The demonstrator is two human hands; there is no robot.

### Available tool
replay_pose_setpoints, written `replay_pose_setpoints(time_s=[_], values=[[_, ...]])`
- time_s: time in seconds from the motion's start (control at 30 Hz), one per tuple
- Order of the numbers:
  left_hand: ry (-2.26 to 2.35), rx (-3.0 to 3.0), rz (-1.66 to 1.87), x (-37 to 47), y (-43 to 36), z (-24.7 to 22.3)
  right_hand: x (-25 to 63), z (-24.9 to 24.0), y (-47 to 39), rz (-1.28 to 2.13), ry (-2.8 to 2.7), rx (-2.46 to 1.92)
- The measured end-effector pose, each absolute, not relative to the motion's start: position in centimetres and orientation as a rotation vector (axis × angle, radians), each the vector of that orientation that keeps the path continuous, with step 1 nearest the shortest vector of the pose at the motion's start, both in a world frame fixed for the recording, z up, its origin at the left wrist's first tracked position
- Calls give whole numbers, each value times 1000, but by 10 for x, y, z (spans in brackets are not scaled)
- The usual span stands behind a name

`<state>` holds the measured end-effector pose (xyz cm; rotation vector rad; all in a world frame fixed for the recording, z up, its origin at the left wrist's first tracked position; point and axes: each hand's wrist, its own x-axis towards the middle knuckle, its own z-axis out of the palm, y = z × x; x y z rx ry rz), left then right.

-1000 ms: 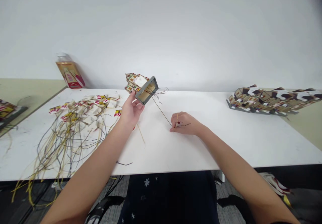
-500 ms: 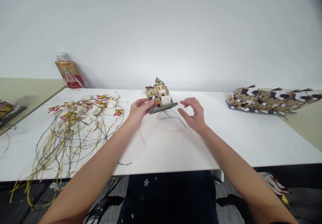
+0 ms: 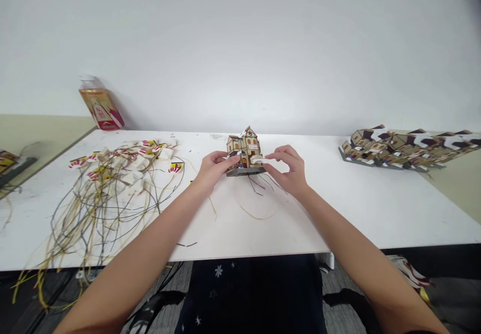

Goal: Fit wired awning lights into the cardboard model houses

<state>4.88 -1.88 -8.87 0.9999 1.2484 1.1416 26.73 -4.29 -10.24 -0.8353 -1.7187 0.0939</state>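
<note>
The small, beige-walled model house [image 3: 245, 147] had become level, front accessible, left hand [image 3: 211, 171] clasping its side, right hand [image 3: 292, 171] pinching its white block [image 3: 258, 159].

Bright, even, diffuse light fills the frame; the wall [image 3: 240, 48] is palest around the centre and greys toward the upper corners, the far upper right falling to a dark smudge. Shadows on the white desk [image 3: 338, 209] are faint and soft-edged, while the lower corners beneath it are dim. The wide lens makes the bottle [image 3: 101, 104] at left lean and stretches the houses [image 3: 402, 148] at right. Fine detail is soft: the small sign on the central house [image 3: 244, 161] barely reads.
</note>
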Motion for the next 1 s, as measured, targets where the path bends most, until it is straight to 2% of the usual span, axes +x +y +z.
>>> replay_pose_setpoints(time_s=[0.23, 0.83, 1.0], values=[[1229, 1056, 1134, 49, -21, -86, 271, -112, -36, -123, -1749, -864], [1283, 1261, 1094, 46, -21, -90, 272, -108, -42, -156, -1856, -885], [1288, 1274, 1086, 45, -22, -90, 272, -107, -42, -254, -1888, -805]])
